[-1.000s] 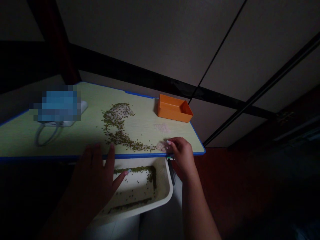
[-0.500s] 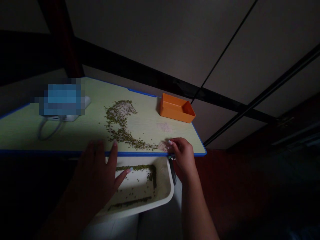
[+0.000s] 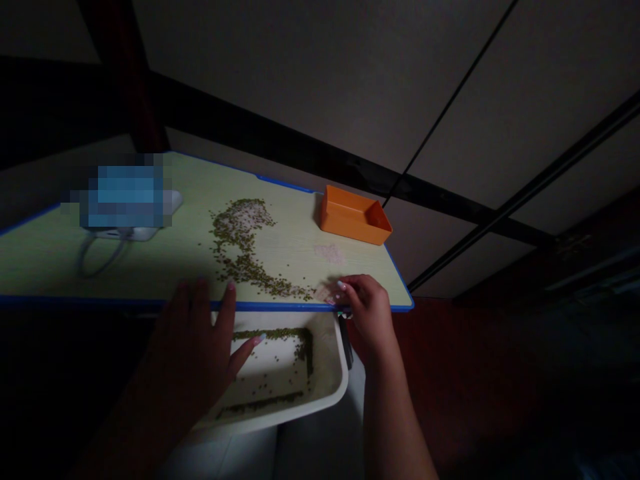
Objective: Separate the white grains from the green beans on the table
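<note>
Little has shifted since half a second ago: both hands keep their places at the table's near edge. Seen from the head camera, the left hand [image 3: 197, 347] lies with fingers spread over the left rim of the white tray [image 3: 327, 393] held below the table [image 3: 50, 267], clasping nothing. The right hand [image 3: 367, 313] has its fingers curled together at a pale grain patch [image 3: 325, 292], beside the trail of green beans [image 3: 245, 257]. An orange box [image 3: 355, 215] sits far right.
</note>
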`<state>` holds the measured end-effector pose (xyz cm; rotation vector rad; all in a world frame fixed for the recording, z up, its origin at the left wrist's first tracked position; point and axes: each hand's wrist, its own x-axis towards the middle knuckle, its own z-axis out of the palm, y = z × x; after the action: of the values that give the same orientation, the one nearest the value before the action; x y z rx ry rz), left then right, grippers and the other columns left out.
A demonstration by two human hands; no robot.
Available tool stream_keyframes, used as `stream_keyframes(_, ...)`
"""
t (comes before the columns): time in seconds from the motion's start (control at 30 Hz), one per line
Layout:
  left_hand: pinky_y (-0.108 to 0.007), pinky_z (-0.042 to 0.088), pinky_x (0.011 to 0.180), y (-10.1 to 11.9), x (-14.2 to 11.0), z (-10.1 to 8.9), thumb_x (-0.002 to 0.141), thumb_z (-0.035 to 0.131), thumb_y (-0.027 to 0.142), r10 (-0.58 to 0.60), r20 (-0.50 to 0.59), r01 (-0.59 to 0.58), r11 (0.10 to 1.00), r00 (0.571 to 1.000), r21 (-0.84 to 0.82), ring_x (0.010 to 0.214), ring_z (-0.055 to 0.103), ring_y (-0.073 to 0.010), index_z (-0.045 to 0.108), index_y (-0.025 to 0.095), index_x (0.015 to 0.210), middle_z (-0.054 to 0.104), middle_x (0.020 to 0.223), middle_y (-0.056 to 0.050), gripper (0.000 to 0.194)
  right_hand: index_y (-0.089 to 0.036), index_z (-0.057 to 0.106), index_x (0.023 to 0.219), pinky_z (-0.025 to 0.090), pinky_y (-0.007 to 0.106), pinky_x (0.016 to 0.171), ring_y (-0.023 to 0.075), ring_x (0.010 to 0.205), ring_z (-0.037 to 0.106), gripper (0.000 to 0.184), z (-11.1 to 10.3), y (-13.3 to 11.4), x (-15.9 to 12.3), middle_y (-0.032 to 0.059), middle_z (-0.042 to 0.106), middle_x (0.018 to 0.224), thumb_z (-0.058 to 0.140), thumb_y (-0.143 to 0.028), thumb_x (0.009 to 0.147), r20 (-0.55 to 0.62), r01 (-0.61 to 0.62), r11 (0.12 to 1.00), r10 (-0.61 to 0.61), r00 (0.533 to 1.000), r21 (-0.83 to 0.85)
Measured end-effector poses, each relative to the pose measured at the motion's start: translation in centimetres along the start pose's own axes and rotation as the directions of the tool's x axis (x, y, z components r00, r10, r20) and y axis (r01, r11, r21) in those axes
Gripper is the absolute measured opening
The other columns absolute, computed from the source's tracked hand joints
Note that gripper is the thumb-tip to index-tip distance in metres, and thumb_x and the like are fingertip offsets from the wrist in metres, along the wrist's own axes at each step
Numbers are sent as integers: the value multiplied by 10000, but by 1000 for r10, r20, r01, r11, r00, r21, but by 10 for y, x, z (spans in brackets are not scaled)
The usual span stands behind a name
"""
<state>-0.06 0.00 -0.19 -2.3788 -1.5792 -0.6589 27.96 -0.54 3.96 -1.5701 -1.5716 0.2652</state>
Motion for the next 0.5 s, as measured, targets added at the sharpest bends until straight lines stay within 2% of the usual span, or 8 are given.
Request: stream_keyframes(0.5,-690,414,1079,-1,-1,1,869,415,564,4,-2,-4,1000,1000,6,1463,298,-559,473,13,1401,439,1440,-362,769,-226,767,914,494,359,801,233,876,669,176,9,-8,-6,73,759,901,604,-285,946,-6,21,997,-22,1000,-72)
